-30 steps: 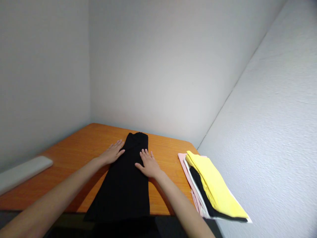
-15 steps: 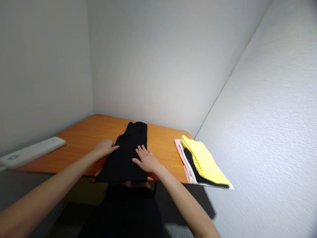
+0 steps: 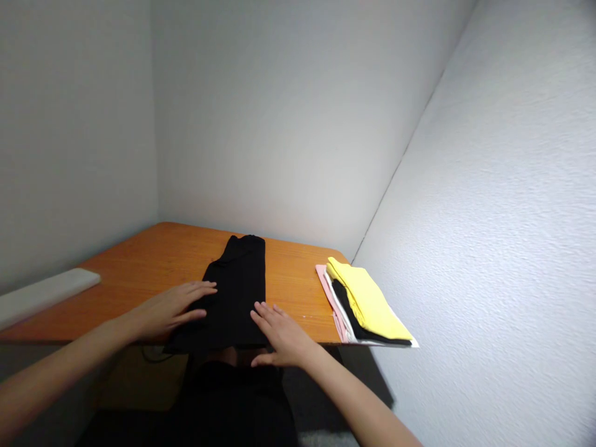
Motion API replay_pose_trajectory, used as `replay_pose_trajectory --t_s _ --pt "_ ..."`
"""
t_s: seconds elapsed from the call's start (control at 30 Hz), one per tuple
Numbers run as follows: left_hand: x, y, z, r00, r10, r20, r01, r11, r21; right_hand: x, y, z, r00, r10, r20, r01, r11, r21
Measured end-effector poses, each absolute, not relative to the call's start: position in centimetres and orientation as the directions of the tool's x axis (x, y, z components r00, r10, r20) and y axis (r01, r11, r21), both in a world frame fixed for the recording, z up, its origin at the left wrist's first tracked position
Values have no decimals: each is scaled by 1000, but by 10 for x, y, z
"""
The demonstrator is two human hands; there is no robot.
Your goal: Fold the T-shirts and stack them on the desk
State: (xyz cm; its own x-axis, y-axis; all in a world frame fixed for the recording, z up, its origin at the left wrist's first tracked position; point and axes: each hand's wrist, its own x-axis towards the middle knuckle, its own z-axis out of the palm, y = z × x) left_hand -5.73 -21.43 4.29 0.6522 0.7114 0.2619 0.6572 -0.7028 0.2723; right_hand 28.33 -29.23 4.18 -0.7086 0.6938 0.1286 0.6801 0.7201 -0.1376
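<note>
A long black garment lies flat on the orange wooden table, running from the far side to the near edge, where it hangs over. My left hand rests flat, fingers spread, on the garment's left side near the table's front edge. My right hand lies flat on its right side at the edge, fingers spread. Neither hand grips the cloth.
A stack of folded clothes, yellow on top with black, white and pink below, sits at the table's right end against the wall. A pale flat device lies at the left. Walls close in behind and on both sides.
Both hands have slid back along the black garment toward the near edge of the table. The view has shifted as my head pulled back.
</note>
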Motion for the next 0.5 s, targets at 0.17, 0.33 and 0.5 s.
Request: replay_pose_trajectory --t_s 0.17,0.33,0.5 --pt "-71 -250 20 815 559 154 532 -826 184 283 -289 29 -713 688 134 695 719 6" --pt "-73 -253 -3 735 661 152 640 -750 165 284 -285 25 -711 695 110 702 710 50" --pt "-76 -250 -2 752 642 148 613 -764 199 290 -292 30 -700 708 93 712 702 16"
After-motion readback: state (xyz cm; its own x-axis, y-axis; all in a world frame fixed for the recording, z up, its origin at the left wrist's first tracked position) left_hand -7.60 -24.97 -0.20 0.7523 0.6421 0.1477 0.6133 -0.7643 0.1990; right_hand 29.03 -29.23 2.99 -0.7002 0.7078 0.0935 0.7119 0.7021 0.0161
